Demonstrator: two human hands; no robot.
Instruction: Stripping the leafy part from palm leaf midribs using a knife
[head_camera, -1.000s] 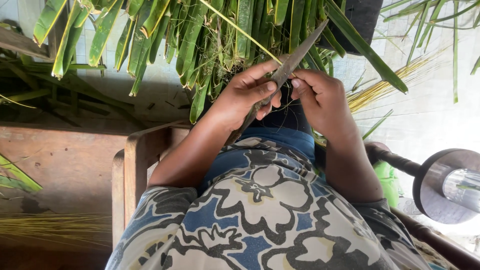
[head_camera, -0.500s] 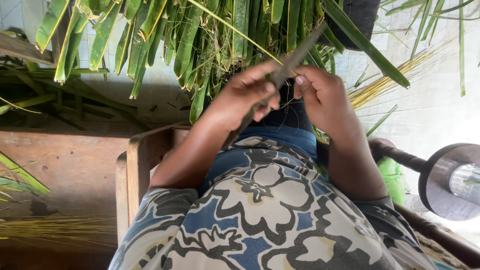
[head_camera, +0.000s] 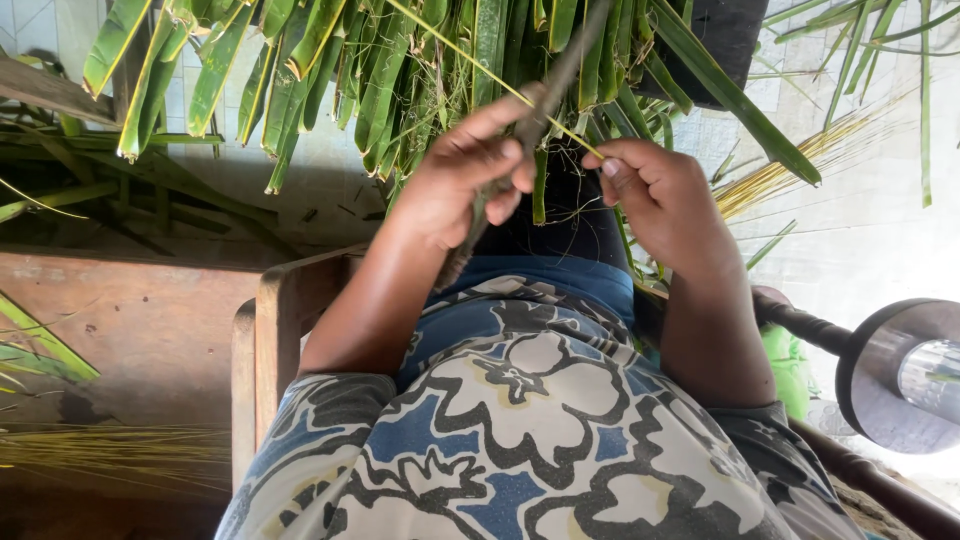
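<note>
Left hand wrapped around a long knife, grip closed on the handle, blurred blade slanting up into the hanging green leaves. Right hand just beside, fingertips pinching a thin yellow-green leaf rib running up to the left across the blade. Both held in front of the chest, above a patterned shirt. Wooden chair arm at left; bundle of pale ribs at right.
</note>
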